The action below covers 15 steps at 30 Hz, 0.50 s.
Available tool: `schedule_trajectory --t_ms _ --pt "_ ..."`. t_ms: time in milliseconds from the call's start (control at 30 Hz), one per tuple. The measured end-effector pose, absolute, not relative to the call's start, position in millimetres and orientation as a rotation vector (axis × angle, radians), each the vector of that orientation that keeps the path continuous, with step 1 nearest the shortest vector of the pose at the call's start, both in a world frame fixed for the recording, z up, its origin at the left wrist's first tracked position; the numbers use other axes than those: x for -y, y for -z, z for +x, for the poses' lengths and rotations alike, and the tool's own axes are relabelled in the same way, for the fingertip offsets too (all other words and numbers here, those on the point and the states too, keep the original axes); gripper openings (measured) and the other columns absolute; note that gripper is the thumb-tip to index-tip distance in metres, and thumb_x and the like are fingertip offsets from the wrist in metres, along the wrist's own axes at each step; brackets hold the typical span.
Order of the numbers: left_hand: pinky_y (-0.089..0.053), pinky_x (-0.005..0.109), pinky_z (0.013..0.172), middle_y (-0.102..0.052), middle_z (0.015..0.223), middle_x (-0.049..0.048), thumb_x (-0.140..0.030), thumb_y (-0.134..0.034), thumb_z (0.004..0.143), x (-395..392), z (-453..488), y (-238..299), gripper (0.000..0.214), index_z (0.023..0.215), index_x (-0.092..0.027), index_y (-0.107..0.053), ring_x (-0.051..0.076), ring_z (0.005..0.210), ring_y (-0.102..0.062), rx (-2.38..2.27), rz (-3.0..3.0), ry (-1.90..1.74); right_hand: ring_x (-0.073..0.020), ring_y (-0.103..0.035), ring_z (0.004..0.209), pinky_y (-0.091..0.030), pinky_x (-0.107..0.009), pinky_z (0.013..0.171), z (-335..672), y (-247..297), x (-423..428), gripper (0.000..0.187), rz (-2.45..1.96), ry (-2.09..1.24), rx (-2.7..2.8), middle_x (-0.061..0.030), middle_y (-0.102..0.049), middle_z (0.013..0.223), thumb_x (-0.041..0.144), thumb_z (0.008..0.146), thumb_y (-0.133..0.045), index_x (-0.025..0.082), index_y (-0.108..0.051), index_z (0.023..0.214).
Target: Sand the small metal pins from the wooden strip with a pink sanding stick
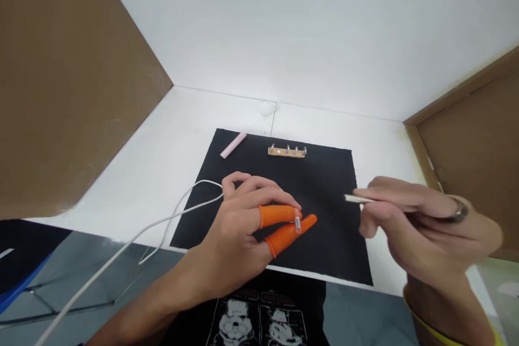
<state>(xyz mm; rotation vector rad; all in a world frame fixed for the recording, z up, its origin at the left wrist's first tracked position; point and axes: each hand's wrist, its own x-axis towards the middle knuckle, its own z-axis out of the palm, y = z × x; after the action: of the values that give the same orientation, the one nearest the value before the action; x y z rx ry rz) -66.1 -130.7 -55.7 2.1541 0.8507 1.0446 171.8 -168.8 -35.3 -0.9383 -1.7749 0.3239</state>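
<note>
Head view, looking down at a white tabletop. The left hand [243,221] wears orange rubber finger covers [279,215] on thumb and forefinger, which are pinched closed on a small silver metal connector [297,223], held over a black square mat [324,178]. A thin white cable [162,221] trails from under this hand toward the lower left. The right hand [409,216], just beside it, is closed around a thin silver metal tool [357,199] whose tip points left. At the mat's far edge lie a pale pink bar [233,145] and a tan strip with metal pins [287,151].
</note>
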Motion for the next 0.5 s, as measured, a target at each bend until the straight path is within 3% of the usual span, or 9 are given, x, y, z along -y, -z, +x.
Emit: schedule_trajectory --t_ms 33,100,200,267,333,400,500 --pt "-0.034 0.043 0.102 -0.084 0.101 -0.0051 -0.014 -0.081 0.097 130.3 -65.8 55.6 0.010 0.094 -0.022 -0.075 0.017 0.095 -0.073 -0.854 2.152 -1.047 -0.0116 -0.060 0.052 -0.048 -0.028 0.048 170.6 34.6 171.7 0.035 -0.959 -0.322 1.773 0.0063 -0.066 0.064 0.001 0.094 -0.072 0.023 -0.076 0.121" --pt "-0.034 0.042 0.102 -0.084 0.101 -0.0056 -0.015 -0.081 0.097 129.2 -65.4 55.6 0.009 0.094 -0.022 -0.076 0.016 0.095 -0.074 -0.855 2.145 -1.049 -0.0109 -0.056 0.051 -0.051 -0.028 0.052 164.8 30.6 180.8 0.011 -0.998 -0.380 1.974 0.0060 -0.063 0.063 0.015 0.102 -0.070 0.023 -0.076 0.106" --pt "-0.033 0.041 0.103 -0.083 0.101 -0.0070 -0.014 -0.083 0.095 127.8 -65.3 56.1 0.011 0.093 -0.022 -0.076 0.016 0.095 -0.074 -0.846 2.119 -1.038 -0.0092 -0.048 0.049 -0.048 -0.026 0.052 157.3 23.0 188.9 0.034 -1.023 -0.439 2.269 0.0067 -0.052 0.056 0.031 0.111 -0.059 0.022 -0.067 0.079" --pt "-0.032 0.040 0.103 -0.083 0.100 -0.0075 -0.011 -0.083 0.094 127.4 -65.1 56.6 0.013 0.093 -0.022 -0.075 0.015 0.094 -0.073 -0.822 2.100 -1.015 -0.0092 -0.049 0.047 -0.046 -0.026 0.051 159.7 20.8 184.8 0.031 -1.024 -0.382 2.241 0.0070 -0.053 0.055 0.026 0.110 -0.059 0.022 -0.069 0.081" --pt "-0.032 0.039 0.102 -0.082 0.100 -0.0077 -0.009 -0.083 0.093 127.4 -64.6 56.5 0.015 0.094 -0.022 -0.075 0.015 0.095 -0.073 -0.796 2.085 -0.989 -0.0098 -0.056 0.050 -0.049 -0.025 0.052 165.7 21.4 178.7 0.012 -1.038 -0.293 2.083 0.0065 -0.062 0.060 0.016 0.105 -0.064 0.022 -0.074 0.101" --pt "-0.033 0.039 0.102 -0.082 0.100 -0.0077 -0.009 -0.083 0.093 127.4 -64.0 55.2 0.015 0.094 -0.022 -0.075 0.015 0.095 -0.072 -0.775 2.071 -0.974 -0.0103 -0.058 0.051 -0.046 -0.025 0.049 168.8 23.3 179.2 0.016 -1.107 -0.177 1.963 0.0059 -0.064 0.061 0.012 0.102 -0.068 0.022 -0.074 0.113" --pt "-0.033 0.038 0.101 -0.082 0.099 -0.0084 -0.012 -0.085 0.093 127.0 -63.8 51.5 0.015 0.091 -0.021 -0.074 0.014 0.094 -0.072 -0.766 2.056 -0.966 -0.0093 -0.049 0.044 -0.039 -0.026 0.044 164.6 25.2 194.4 0.017 -1.070 -0.129 2.266 0.0082 -0.057 0.053 0.017 0.102 -0.068 0.027 -0.074 0.091"
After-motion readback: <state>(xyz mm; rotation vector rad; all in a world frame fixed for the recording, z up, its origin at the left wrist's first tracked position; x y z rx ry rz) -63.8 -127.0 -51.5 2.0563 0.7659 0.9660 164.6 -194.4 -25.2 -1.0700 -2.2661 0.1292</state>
